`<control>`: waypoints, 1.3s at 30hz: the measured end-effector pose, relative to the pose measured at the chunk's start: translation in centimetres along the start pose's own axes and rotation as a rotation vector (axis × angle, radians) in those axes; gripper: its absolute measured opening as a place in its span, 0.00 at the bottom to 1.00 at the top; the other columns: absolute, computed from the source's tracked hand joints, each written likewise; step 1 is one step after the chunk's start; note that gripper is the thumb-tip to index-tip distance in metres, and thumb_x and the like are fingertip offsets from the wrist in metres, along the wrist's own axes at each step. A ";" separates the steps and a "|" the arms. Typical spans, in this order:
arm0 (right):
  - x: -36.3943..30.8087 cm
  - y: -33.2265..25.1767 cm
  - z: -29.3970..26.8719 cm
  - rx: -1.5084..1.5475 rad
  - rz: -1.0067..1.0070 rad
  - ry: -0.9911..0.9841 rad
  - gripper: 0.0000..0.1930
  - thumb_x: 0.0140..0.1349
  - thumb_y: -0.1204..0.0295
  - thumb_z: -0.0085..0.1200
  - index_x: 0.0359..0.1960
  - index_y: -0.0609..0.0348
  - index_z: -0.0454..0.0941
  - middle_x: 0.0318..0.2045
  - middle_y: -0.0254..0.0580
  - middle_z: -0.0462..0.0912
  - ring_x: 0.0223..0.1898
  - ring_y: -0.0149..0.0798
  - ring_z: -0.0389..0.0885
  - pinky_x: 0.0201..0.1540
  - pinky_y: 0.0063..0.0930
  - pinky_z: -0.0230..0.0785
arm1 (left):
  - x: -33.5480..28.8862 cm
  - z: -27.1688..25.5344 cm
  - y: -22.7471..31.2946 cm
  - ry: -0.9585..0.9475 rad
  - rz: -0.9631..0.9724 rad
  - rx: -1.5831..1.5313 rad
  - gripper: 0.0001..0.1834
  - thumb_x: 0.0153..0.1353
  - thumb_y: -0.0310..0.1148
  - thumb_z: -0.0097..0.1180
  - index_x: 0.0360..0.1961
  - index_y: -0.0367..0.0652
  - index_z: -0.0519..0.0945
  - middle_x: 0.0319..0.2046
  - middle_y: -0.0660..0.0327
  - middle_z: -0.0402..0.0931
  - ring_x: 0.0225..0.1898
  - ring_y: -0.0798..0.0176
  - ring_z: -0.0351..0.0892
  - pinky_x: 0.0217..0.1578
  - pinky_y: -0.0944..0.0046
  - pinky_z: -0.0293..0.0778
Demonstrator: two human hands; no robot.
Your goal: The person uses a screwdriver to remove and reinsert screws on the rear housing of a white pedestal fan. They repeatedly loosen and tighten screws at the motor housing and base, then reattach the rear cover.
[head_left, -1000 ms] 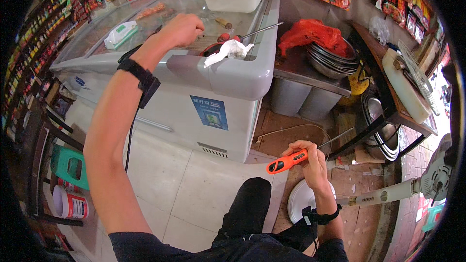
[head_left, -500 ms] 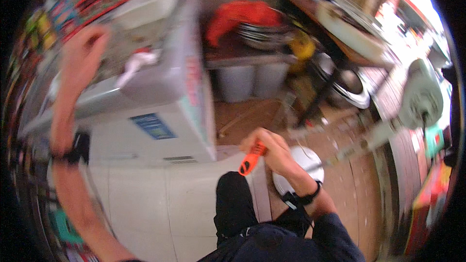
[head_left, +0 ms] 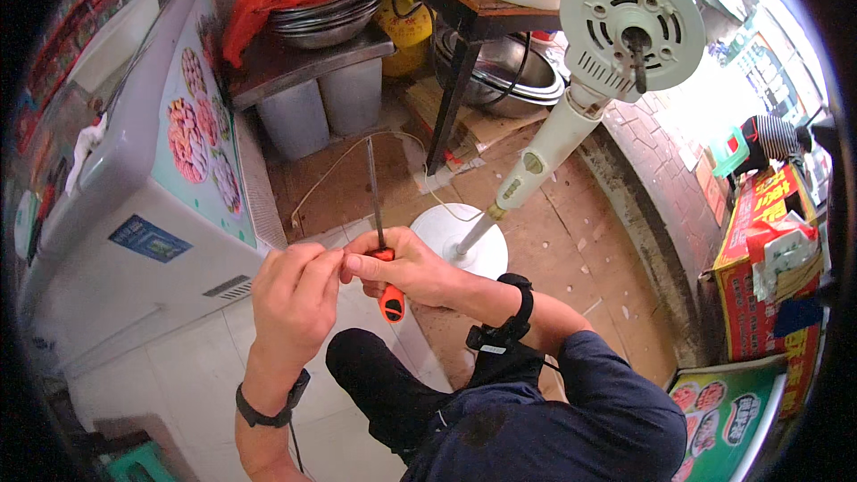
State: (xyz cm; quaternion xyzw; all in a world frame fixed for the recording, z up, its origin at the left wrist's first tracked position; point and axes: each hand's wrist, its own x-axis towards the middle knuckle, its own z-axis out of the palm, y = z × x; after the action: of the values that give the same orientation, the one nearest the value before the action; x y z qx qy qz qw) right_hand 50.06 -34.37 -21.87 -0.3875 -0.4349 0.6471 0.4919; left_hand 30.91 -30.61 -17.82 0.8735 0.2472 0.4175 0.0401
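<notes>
My right hand (head_left: 412,270) is wrapped round a screwdriver (head_left: 391,303) with an orange and black handle. Its long metal shaft points away from me. Against the right thumb, my left hand (head_left: 299,290) is closed in a pinch; whatever its fingertips hold is hidden or too small to name. Beyond my right arm stands a pedestal fan (head_left: 536,165) without blades or cage. Its slotted motor housing (head_left: 594,22) faces me, with a bare shaft sticking out, and its round white base (head_left: 491,254) rests on the brown floor.
At the left is a white chest freezer (head_left: 125,178). Stacked metal bowls (head_left: 326,22) and a red mesh bag (head_left: 268,4) sit on a low shelf. Large metal basins (head_left: 513,76) lie under a table (head_left: 473,13). Red cartons (head_left: 759,277) stand at the right, past a kerb.
My left hand has come from over the freezer to meet my right hand. The screwdriver's shaft now shows. The view has swung right, toward the fan.
</notes>
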 end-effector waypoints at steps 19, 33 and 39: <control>-5.0 -6.1 -4.2 0.391 -0.360 -0.003 0.10 0.73 0.69 0.52 0.45 0.64 0.79 0.29 0.40 0.79 0.33 0.37 0.78 0.45 0.36 0.75 | -1.0 6.6 11.2 0.054 -0.266 -0.423 0.28 0.64 0.23 0.57 0.65 0.30 0.71 0.50 0.45 0.77 0.43 0.51 0.82 0.46 0.59 0.78; -3.1 -9.9 -11.3 0.292 -0.355 -0.085 0.18 0.76 0.61 0.54 0.57 0.63 0.77 0.34 0.42 0.84 0.35 0.37 0.84 0.46 0.41 0.79 | -2.4 -1.1 9.3 0.088 -0.181 -0.222 0.21 0.65 0.26 0.54 0.58 0.27 0.76 0.41 0.44 0.81 0.36 0.50 0.82 0.41 0.58 0.77; -3.4 -11.1 -11.9 0.140 -0.344 -0.016 0.16 0.75 0.63 0.54 0.53 0.64 0.80 0.33 0.44 0.86 0.33 0.38 0.86 0.45 0.39 0.80 | -2.1 -1.4 9.2 0.025 -0.273 -0.244 0.22 0.67 0.28 0.54 0.60 0.28 0.76 0.38 0.48 0.81 0.34 0.55 0.80 0.39 0.60 0.77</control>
State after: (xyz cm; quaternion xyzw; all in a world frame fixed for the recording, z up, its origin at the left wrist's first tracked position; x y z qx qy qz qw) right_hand 65.23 -34.00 -14.94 -0.2669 -0.4526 0.5851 0.6177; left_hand 32.40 -39.85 -15.82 0.8151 0.3115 0.4461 0.1991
